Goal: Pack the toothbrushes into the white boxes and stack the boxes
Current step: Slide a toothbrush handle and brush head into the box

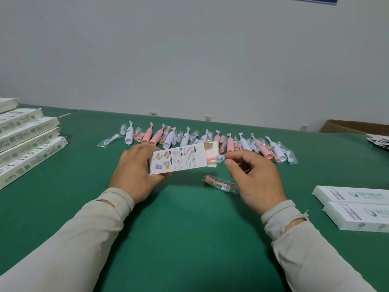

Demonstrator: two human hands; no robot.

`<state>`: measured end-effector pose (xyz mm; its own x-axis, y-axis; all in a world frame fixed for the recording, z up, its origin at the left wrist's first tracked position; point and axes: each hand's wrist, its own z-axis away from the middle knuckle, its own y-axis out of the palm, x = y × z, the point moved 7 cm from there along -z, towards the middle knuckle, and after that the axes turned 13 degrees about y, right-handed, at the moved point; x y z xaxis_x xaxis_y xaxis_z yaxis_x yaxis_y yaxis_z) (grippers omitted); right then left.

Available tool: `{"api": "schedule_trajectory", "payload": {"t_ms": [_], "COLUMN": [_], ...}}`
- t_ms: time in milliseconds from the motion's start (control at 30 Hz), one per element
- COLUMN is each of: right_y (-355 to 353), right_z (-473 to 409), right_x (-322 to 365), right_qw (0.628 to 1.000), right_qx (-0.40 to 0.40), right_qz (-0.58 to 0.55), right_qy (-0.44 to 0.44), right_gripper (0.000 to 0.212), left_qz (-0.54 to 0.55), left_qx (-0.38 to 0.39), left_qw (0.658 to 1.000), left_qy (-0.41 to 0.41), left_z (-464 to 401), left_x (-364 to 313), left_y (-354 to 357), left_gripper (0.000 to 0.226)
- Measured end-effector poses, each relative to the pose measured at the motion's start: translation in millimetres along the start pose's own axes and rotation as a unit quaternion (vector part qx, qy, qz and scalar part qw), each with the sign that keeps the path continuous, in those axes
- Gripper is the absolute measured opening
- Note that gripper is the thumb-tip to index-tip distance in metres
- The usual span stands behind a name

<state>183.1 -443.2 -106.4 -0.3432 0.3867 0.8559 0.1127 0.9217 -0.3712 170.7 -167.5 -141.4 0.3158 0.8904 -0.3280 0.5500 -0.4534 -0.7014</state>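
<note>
My left hand grips a white box by its closed end, held level above the green table. The box's right end is open, flap up. A pink toothbrush sticks out of that opening, bristle head outward. My right hand pinches the bristle head between thumb and forefinger. A wrapped pink brush head lies on the table just below the box. Behind, a row of several pink and white toothbrushes in clear wrap stretches across the table.
Several white boxes lie side by side at the far left. Two white boxes lie at the right edge. A brown cardboard carton stands at the back right, with printed leaflets beside it. A grey wall rises behind the table.
</note>
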Motion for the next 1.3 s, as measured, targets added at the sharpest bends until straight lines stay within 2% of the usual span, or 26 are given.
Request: {"api": "schedule_trajectory", "payload": {"t_ms": [200, 333, 433, 567, 733, 833, 1033, 1133, 1200, 1300], "right_y": [6.1, 15.3, 17.5, 21.2, 19.7, 23.1, 27.3, 29.2, 22.0, -10.1], "right_z": [6.0, 9.5, 8.5, 8.1, 9.1, 10.6, 9.8, 7.6, 4.3, -7.7], "right_x": [10.3, 10.0, 6.6, 2.4, 4.5, 5.0, -1.3, -3.5, -2.6, -11.6], "right_qw": [0.996, 0.996, 0.994, 0.993, 0.994, 0.992, 0.992, 0.991, 0.995, 0.999], "right_qx": [0.016, 0.077, 0.079, 0.099, 0.075, 0.104, 0.116, 0.128, 0.099, -0.038], "right_qz": [0.069, 0.003, 0.059, 0.052, 0.073, 0.070, 0.054, 0.040, 0.012, 0.009], "right_qy": [-0.054, -0.045, -0.051, -0.023, -0.018, -0.020, 0.004, 0.006, -0.003, 0.016], "right_gripper": [0.015, 0.024, 0.030, 0.032, 0.033, 0.040, 0.041, 0.033, 0.029, 0.031], "left_qz": [0.000, 0.005, 0.008, 0.013, 0.013, 0.017, 0.025, 0.018, 0.011, -0.016], "left_qx": [-0.008, -0.021, -0.022, -0.016, -0.004, -0.005, -0.009, 0.001, -0.003, -0.011], "left_qw": [1.000, 0.999, 1.000, 1.000, 1.000, 1.000, 0.999, 1.000, 1.000, 1.000], "left_qy": [0.022, 0.024, 0.020, 0.023, 0.025, 0.021, 0.018, 0.018, 0.017, -0.009], "left_z": [-1.1, 0.3, 0.9, -0.3, -0.8, -0.7, -1.8, -1.0, -0.8, -0.6], "left_x": [-6.9, -8.1, -8.3, -10.0, -11.7, -11.6, -13.0, -12.4, -11.6, -6.1], "left_y": [-0.8, -2.7, -2.2, -1.6, 0.8, 0.3, -3.3, -1.2, -0.2, -2.5], "left_gripper": [0.051, 0.051, 0.053, 0.053, 0.051, 0.052, 0.052, 0.053, 0.053, 0.055]}}
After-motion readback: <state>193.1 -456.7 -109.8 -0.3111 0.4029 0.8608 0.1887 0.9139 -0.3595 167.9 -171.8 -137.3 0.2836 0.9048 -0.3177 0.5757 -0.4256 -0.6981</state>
